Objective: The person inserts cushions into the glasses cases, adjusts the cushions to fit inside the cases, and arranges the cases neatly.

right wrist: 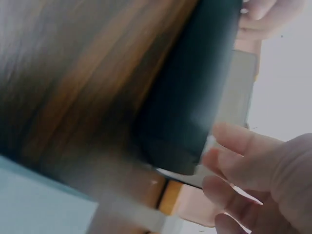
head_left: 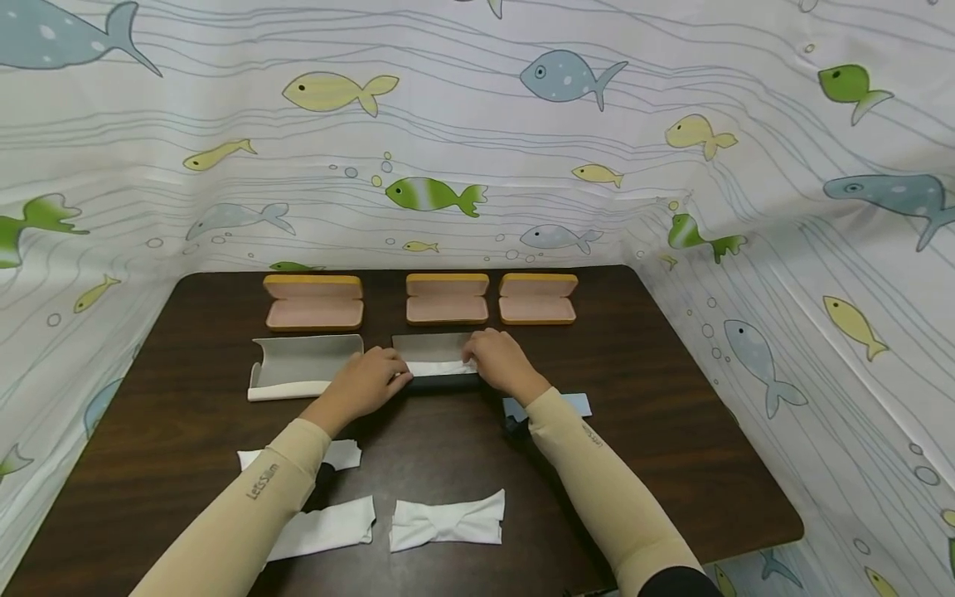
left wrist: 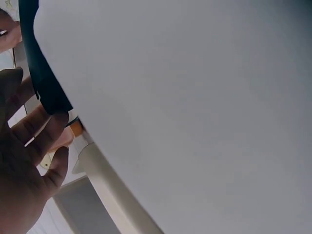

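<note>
A dark glasses case (head_left: 445,382) with a grey lining stands open at the middle of the table. A folded white cloth (head_left: 436,368) lies lengthwise inside it. My left hand (head_left: 366,380) is at the case's left end; its fairly straight fingers (left wrist: 52,131) touch the corner there, and the thumb's contact is partly hidden. At the opposite end, my right hand (head_left: 503,362) pinches the cloth's right end between thumb and forefinger, the other fingers loosely bent. The right wrist view shows the case's dark outer side (right wrist: 190,83) close up.
Left of it stands an open white case (head_left: 298,390). Three open yellow cases with pink linings (head_left: 313,315) line the back. A light-blue-lined case (head_left: 576,404) is partly under my right forearm. A white bow-shaped cloth (head_left: 448,522) and white cloths (head_left: 336,526) lie in front.
</note>
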A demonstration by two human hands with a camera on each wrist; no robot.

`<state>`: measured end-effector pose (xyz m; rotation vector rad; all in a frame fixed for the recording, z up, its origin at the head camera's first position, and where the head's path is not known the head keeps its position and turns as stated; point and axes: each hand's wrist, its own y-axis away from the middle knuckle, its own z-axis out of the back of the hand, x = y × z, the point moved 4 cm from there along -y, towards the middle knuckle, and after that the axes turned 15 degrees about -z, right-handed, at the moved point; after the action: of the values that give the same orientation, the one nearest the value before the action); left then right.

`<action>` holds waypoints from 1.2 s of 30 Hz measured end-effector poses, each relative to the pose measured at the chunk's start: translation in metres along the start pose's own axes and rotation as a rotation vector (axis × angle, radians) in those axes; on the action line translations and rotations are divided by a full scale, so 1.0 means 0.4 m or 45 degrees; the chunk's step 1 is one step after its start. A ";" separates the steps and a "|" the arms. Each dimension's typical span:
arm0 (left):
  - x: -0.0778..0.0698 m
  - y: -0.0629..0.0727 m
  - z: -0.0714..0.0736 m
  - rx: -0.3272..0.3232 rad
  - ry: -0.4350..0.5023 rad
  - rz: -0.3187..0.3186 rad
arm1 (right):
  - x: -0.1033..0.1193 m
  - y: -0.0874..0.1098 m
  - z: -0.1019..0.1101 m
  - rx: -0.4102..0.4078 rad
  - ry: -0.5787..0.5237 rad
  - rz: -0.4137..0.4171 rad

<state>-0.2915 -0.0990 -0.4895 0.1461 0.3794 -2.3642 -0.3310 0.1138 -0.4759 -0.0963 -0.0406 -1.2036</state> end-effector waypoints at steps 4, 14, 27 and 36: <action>-0.001 -0.001 0.002 0.016 0.008 -0.002 | 0.009 0.009 0.006 0.003 0.036 -0.029; -0.005 0.000 0.008 0.025 0.024 -0.015 | 0.011 0.015 -0.027 0.159 0.087 -0.073; 0.016 -0.011 0.030 -0.086 -0.041 -0.053 | -0.004 0.003 0.014 -0.219 -0.162 -0.108; 0.041 -0.028 0.067 -0.154 -0.071 0.065 | -0.015 -0.019 -0.018 -0.077 -0.073 -0.144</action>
<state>-0.3111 -0.1101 -0.4647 0.0329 0.4844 -2.2830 -0.3405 0.1159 -0.4831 -0.1836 -0.0609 -1.3150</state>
